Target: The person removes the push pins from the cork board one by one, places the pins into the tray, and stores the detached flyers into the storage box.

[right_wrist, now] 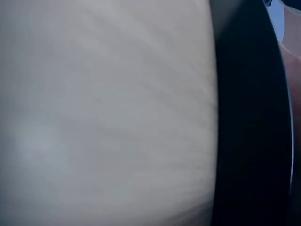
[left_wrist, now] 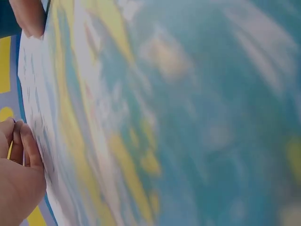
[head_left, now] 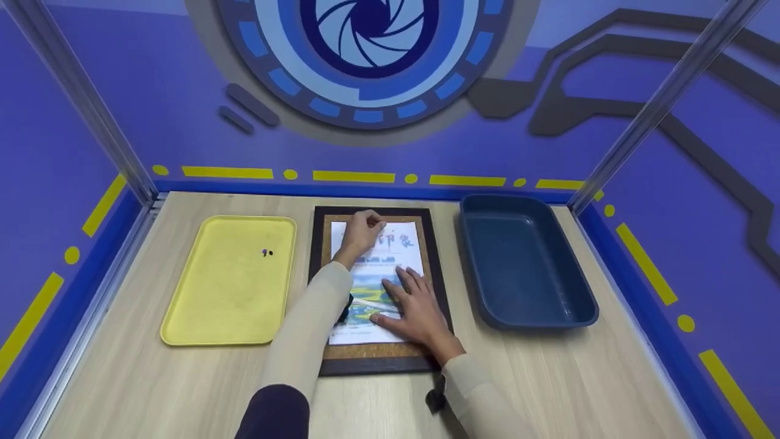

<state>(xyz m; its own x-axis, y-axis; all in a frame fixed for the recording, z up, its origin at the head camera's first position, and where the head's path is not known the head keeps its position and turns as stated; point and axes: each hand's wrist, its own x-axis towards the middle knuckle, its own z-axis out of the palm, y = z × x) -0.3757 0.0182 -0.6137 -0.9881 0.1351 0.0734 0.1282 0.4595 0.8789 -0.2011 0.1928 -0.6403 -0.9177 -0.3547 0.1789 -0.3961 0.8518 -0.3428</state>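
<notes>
A sheet of paper printed with writing and a blue, green and yellow picture lies on a cork board in a dark frame. Near the sheet's top, my left hand has thumb and fingers brought together. In the left wrist view that hand pinches a tiny dark push pin, mostly hidden by the fingertips. My right hand rests with spread fingers on the lower right of the sheet. The right wrist view shows mostly blurred pale tabletop and the dark frame edge.
To the left lies a yellow tray with small dark and purple push pins on it. A deep dark blue bin stands to the right of the board. Blue and purple panels enclose the wooden table.
</notes>
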